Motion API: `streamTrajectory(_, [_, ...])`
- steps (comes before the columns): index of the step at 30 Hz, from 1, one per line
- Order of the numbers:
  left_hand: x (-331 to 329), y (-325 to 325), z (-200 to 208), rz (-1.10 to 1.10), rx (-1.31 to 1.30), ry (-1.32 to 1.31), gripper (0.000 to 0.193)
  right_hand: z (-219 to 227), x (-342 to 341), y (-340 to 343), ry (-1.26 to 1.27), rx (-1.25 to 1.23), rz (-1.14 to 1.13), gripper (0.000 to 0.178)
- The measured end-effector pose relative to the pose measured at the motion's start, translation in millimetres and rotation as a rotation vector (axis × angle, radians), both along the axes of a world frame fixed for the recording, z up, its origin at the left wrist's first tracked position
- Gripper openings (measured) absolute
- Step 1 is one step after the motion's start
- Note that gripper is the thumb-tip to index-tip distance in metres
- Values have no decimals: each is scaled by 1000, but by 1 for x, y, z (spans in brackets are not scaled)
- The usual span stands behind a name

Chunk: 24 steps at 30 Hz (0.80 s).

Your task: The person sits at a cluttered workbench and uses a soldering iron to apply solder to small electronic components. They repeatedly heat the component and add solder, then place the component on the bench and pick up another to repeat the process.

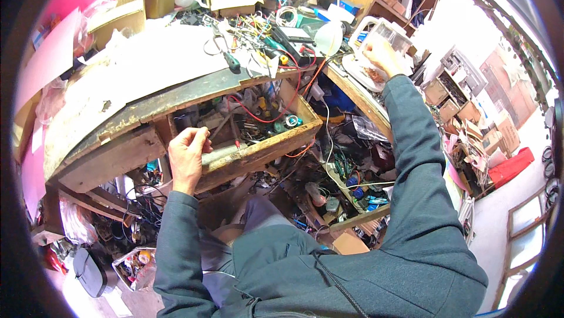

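My left hand (pixel 187 158) is at the left end of an open wooden drawer (pixel 258 155), its fingers closed in a pinch. What it holds, if anything, is too small to make out. Stretched out to the far right, my right hand (pixel 385 58) has its fingers curled together above a white dish (pixel 354 66). Copper-brown scraps (pixel 373 74) lie in the dish, just below that hand. A clear plastic container (pixel 390 33) stands directly behind it. Inside the drawer are small tools and parts, with a red test lead (pixel 258 119) looping over them.
A bright sheet (pixel 158 65) covers the worktop's left part. Wires, pliers (pixel 232 59) and a black multimeter (pixel 294 42) crowd its back. Cables hang between drawer and side bench (pixel 364 98). Under it, a lower drawer (pixel 364 217) brims with parts. Cardboard boxes (pixel 120 18) stand back left.
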<state>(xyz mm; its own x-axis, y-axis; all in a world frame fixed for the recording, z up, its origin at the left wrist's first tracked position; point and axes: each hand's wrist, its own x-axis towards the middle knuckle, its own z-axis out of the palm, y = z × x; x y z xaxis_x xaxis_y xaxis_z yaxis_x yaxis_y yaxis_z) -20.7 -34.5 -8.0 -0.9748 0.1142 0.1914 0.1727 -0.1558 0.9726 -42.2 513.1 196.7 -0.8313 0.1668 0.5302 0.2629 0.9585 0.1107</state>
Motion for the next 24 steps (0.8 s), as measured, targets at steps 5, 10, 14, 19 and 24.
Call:
streamTrajectory(5, [2,3,2,7,-1,20,20,-5,6,15,-37,-14,-59,18])
streamTrajectory(10, [3,-3,-1,31,-57,42,22,-4,23,-29,-90,-97,-80,22])
streamTrajectory(14, [4,1,3,10,-135,52,26,-30,32,-71,-17,-105,39,24])
streamTrajectory(19, [4,5,3,44,-334,101,31,-96,48,-181,-64,-229,205,25])
streamTrajectory(24, [6,10,7,9,-423,123,29,-172,55,-258,-19,-438,463,23])
